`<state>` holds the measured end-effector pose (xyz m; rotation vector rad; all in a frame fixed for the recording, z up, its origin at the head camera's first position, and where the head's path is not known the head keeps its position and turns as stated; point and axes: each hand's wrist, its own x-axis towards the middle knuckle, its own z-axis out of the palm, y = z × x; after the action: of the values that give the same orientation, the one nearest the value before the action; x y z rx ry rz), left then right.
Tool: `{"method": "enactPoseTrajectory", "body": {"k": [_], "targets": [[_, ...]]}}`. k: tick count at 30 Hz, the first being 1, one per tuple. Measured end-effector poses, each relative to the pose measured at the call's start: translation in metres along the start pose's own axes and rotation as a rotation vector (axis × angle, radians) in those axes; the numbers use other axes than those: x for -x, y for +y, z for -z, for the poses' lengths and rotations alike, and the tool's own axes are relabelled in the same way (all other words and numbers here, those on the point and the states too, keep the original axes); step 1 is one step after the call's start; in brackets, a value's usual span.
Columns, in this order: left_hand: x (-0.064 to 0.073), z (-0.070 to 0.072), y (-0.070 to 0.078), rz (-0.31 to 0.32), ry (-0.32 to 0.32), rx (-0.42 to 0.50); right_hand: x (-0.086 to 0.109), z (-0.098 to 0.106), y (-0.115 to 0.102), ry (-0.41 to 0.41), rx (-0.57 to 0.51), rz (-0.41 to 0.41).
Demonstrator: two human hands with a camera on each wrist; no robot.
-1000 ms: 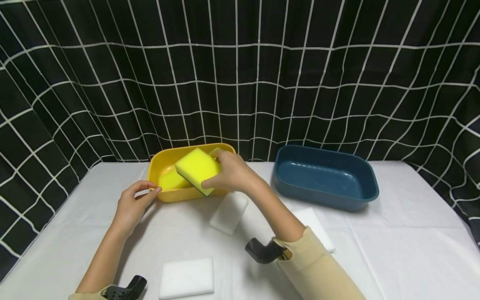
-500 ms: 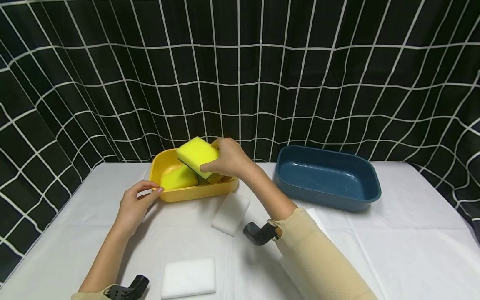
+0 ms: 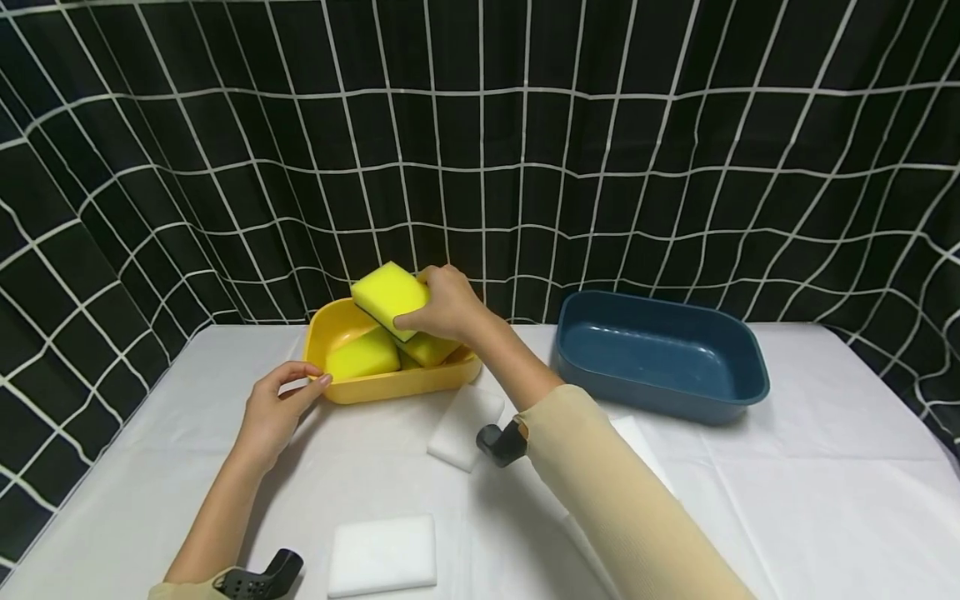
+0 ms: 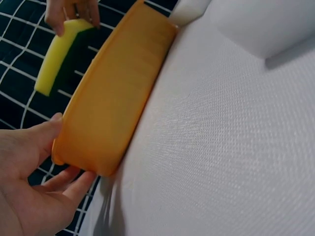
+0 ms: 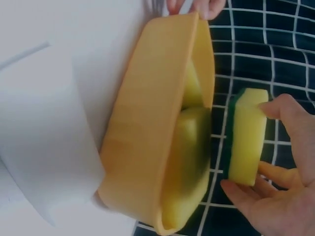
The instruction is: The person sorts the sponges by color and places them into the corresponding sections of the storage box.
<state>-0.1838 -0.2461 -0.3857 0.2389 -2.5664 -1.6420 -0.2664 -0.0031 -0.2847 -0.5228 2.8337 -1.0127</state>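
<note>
With the right hand (image 3: 450, 304), pinched a green-backed yellow sponge (image 3: 388, 293) by opposite edges above the opening of the yellow tub (image 3: 405, 385), with thumb nearer and fingers beyond, presumably to leave its underside free. With the left hand (image 3: 279, 408), farther left, pinched the tub's left end between thumb and fingers, probably to keep it from sliding. Beneath the right hand, saw at least two more sponges (image 3: 365, 355) inside the tub. Nearer the body than the right hand, noted a white pad (image 3: 459, 429) just beside the tub; farther right, a blue tub (image 3: 652, 402), perhaps apart for reaching room.
</note>
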Motion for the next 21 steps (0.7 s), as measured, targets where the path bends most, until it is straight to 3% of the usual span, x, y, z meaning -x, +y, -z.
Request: {"method": "enactPoseTrajectory", "body": {"k": [21], "targets": [[0.0,0.0,0.001,0.012,-0.002,-0.016,-0.002,-0.015,0.018,-0.044,0.067,0.014]]}}
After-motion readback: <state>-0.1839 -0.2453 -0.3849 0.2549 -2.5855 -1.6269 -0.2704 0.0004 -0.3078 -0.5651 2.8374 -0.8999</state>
